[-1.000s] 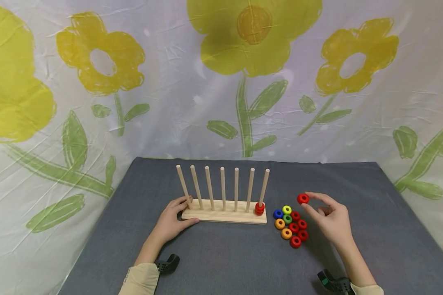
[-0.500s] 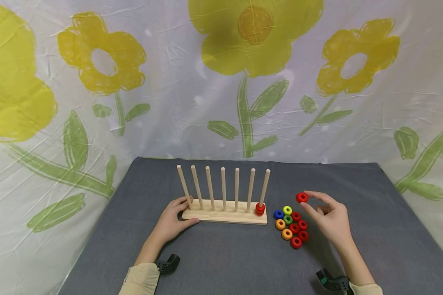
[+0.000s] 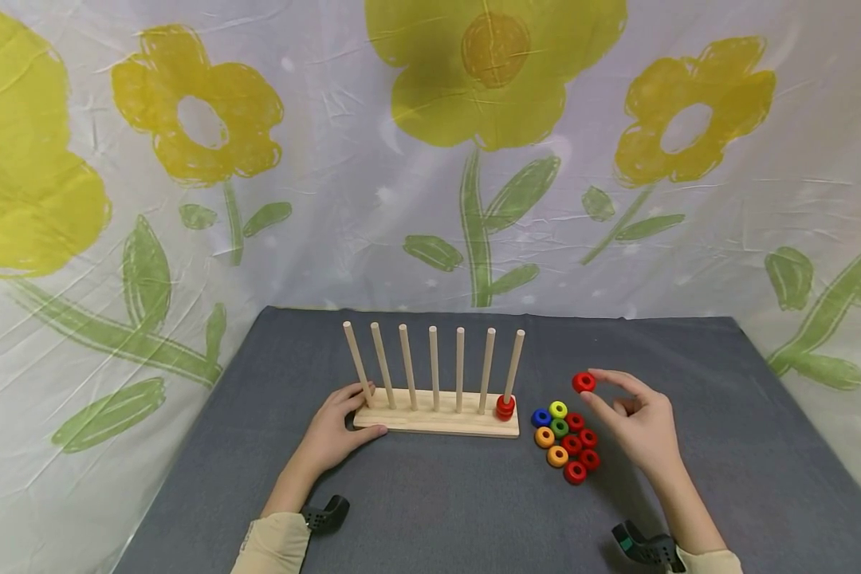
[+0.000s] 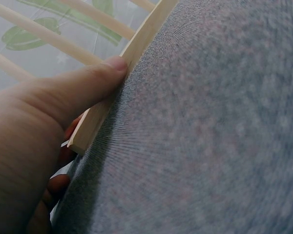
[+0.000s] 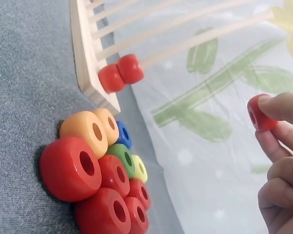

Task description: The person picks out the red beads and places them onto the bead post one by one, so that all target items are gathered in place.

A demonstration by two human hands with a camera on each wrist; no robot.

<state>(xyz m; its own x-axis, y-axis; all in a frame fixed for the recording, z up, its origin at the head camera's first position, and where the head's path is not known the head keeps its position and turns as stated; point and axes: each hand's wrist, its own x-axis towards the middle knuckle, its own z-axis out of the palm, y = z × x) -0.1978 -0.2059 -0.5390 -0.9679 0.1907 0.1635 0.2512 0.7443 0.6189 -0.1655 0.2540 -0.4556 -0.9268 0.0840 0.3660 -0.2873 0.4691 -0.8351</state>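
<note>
Between thumb and fingers, my right hand (image 3: 638,422) pinches a red bead (image 3: 584,383) in the air, to the right of the peg board. In the right wrist view the bead (image 5: 261,112) shows its hole facing left. My left hand (image 3: 335,429) grips the left end of the wooden peg board (image 3: 438,422), thumb on its front edge; the left wrist view shows the thumb (image 4: 95,85) there. The board carries a row of upright wooden pegs. Two red beads (image 3: 505,407) are stacked at the foot of the rightmost peg; the other pegs are bare.
Right of the board several loose beads lie close together: red (image 3: 575,473), orange (image 3: 557,456), one blue (image 3: 541,418), one green (image 3: 559,428), one yellow (image 3: 558,409). A grey cloth (image 3: 438,510) covers the table. Behind hangs a flower-printed curtain (image 3: 330,199).
My right hand has drifted slightly left and up with the red bead, which has tilted a little. The left hand and the peg board have stayed put.
</note>
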